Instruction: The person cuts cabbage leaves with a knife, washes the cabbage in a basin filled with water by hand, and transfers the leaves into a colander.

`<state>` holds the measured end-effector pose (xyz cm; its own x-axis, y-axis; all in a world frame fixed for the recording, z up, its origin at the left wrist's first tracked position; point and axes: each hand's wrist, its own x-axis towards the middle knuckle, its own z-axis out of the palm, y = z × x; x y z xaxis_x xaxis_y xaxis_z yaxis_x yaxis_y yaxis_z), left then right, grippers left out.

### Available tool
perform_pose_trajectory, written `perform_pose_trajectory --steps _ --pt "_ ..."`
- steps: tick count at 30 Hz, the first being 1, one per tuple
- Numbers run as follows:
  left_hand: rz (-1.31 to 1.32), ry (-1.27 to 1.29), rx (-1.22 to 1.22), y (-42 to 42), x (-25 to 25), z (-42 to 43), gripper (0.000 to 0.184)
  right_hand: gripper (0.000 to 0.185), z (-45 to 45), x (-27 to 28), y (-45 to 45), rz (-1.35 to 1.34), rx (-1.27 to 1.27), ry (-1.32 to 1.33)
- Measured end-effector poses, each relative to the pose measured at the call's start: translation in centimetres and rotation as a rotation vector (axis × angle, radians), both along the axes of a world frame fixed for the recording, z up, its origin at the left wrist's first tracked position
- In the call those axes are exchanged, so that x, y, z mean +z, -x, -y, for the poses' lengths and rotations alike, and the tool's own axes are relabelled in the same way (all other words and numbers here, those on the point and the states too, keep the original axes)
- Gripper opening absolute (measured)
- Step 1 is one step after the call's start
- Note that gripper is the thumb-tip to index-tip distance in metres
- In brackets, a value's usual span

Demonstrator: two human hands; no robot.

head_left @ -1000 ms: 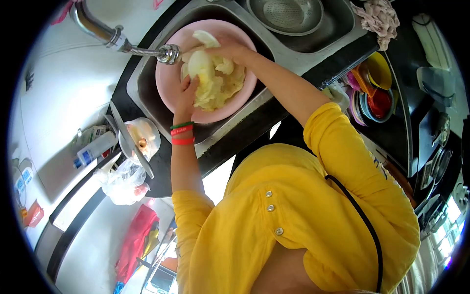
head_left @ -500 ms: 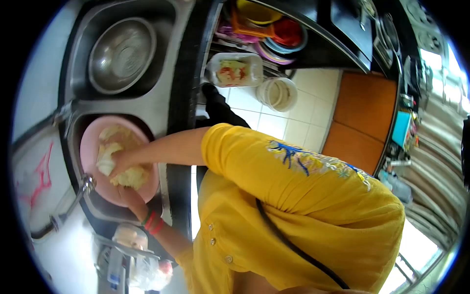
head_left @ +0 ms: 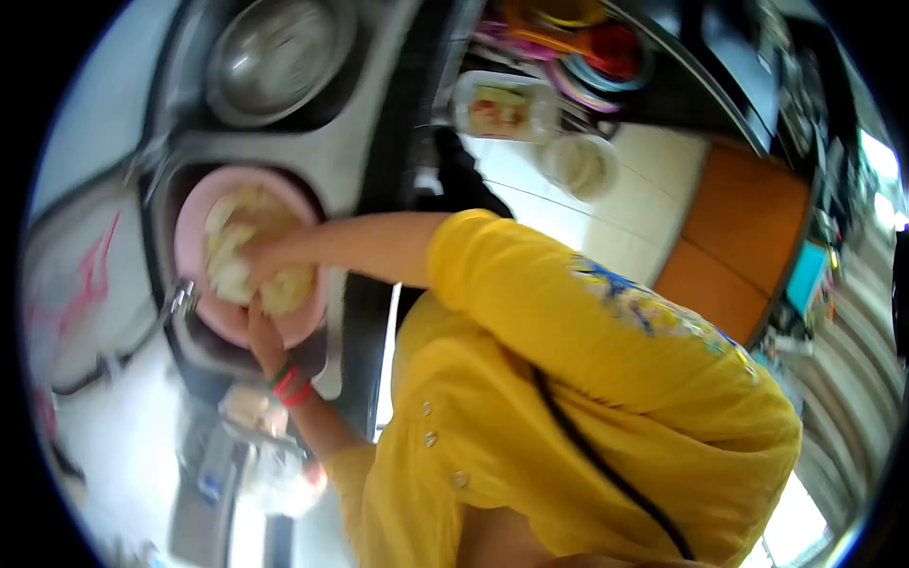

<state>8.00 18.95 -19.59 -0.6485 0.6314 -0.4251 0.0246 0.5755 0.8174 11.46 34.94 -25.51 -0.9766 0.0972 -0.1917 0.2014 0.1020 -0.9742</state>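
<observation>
A pink basin (head_left: pixel 192 237) sits in the nearer sink bowl, holding a pale yellow-white soft mass (head_left: pixel 287 289) whose kind I cannot make out. From above, my right hand (head_left: pixel 268 257) reaches in with its fingers bent down onto a whitish part of the mass. My left hand (head_left: pixel 265 333), with green and red bands at the wrist, comes over the basin's lower rim. Its fingers press against the mass close to my right fingertips. Both hands are somewhat blurred, and some fingers are hidden.
A metal bowl (head_left: pixel 275 66) lies in the other sink bowl. The tap (head_left: pixel 180 298) juts out beside the basin. Clear plastic bags (head_left: pixel 279 478) lie on the counter. A plastic container (head_left: pixel 507 106) and a white bucket (head_left: pixel 579 168) stand below, near a foot.
The view has shifted, so the sink and basin appear higher and further right. My left fingers have come up closer to my right hand over the pale mass.
</observation>
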Motion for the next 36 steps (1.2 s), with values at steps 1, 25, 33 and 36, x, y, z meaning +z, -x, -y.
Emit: perform_pose_trajectory --steps 1,25,33,36 --pt "0.081 -0.065 0.149 0.2 0.4 0.1 0.032 0.054 -0.5 -0.1 -1.2 -0.106 -0.091 0.353" --pt "-0.868 0.452 0.001 -2.5 -4.6 -4.7 0.048 0.053 -3.3 3.8 -1.3 0.371 -0.303 -0.221" --pt "-1.501 0.484 -0.539 2.3 -13.1 -1.7 0.052 0.036 -0.8 1.0 -1.8 0.328 -0.477 -0.258" --pt "-0.163 -0.020 0.164 3.0 -9.2 -3.3 0.037 0.040 -2.1 -1.1 0.8 -0.035 -0.414 0.033"
